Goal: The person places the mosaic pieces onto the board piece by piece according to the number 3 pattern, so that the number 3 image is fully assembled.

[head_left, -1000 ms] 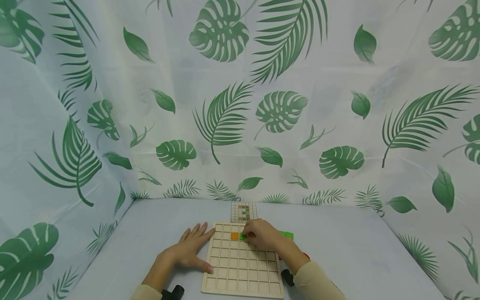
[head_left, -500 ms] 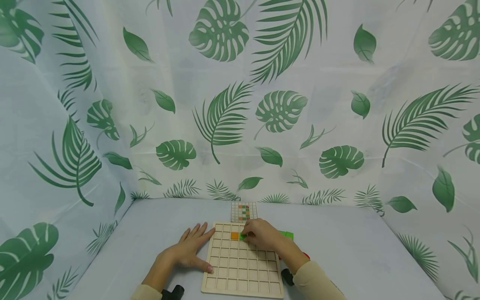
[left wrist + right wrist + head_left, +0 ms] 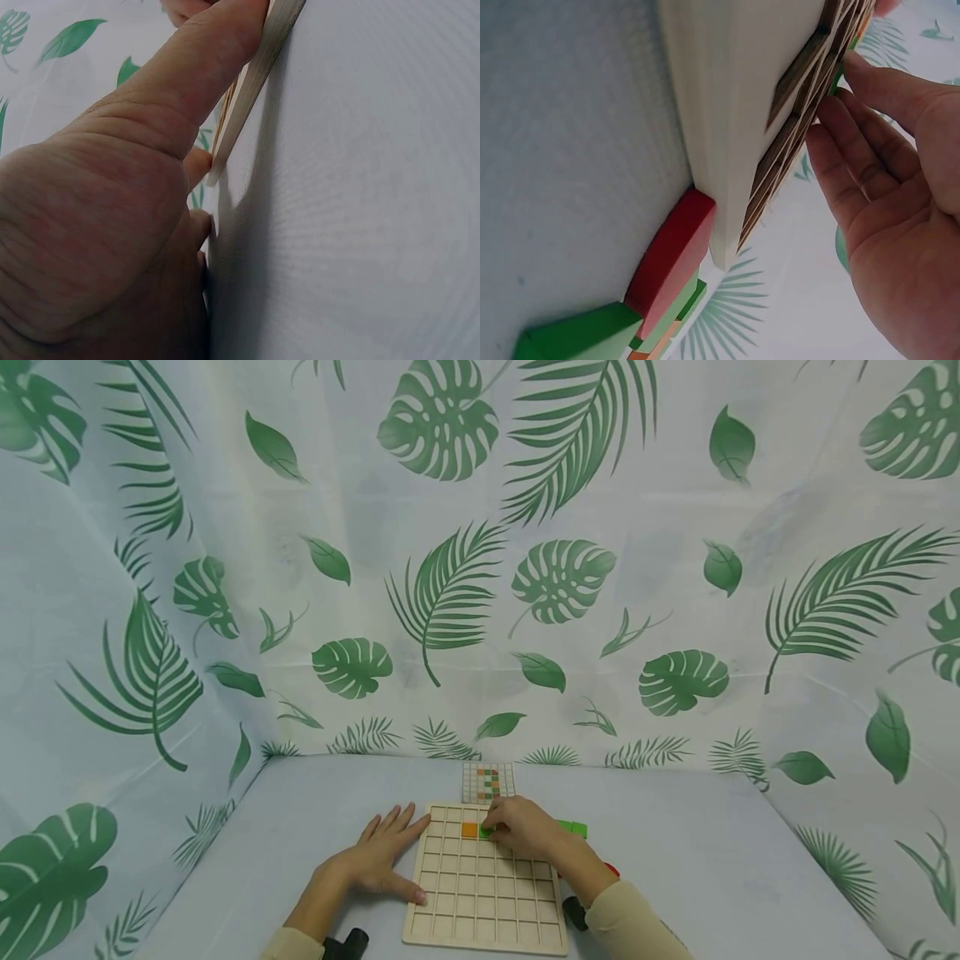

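On my head feed I see the right hand (image 3: 522,828) at the far rows of the gridded wooden board (image 3: 487,897), thumb and fingertips pinching a green tile (image 3: 484,832). The tile lies at nine o'clock from the middle of that hand, right under the tips and partly covered; I can't tell whether it sits fully in its cell. An orange tile (image 3: 469,831) lies just beside it, at its nine o'clock. The left hand (image 3: 378,857) is spread along the board's nine o'clock edge, thumb touching the frame, grasping nothing. I have a patterned card (image 3: 489,782) at twelve o'clock beyond the board, and green blocks (image 3: 573,829) at three o'clock from the right hand.
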`<move>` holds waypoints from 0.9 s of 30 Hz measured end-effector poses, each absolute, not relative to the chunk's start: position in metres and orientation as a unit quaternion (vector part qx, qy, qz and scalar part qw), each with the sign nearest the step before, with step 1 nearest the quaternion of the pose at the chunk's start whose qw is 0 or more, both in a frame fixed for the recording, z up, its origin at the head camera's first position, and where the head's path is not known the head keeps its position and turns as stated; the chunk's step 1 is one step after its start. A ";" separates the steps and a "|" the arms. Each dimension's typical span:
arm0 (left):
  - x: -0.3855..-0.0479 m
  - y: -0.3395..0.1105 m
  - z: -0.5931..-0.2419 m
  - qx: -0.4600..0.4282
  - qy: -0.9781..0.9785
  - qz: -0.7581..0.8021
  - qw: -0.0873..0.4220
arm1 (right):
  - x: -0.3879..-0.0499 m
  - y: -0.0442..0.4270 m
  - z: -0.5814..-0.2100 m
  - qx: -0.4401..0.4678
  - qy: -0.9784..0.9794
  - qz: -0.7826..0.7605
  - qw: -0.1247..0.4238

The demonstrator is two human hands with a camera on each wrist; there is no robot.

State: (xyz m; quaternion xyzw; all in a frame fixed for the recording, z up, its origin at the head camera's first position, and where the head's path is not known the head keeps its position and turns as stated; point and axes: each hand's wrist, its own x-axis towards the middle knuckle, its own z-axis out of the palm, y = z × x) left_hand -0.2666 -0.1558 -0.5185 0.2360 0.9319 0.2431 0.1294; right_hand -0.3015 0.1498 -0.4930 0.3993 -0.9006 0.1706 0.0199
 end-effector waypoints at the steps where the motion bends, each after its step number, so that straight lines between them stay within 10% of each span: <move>1: -0.267 -0.156 -0.518 0.236 0.932 0.244 0.130 | -0.301 0.150 -0.493 0.400 -0.901 0.170 0.020; 27: -0.265 -0.156 -0.518 0.231 0.930 0.252 0.134 | -0.288 0.218 -0.470 0.279 -0.923 0.260 0.054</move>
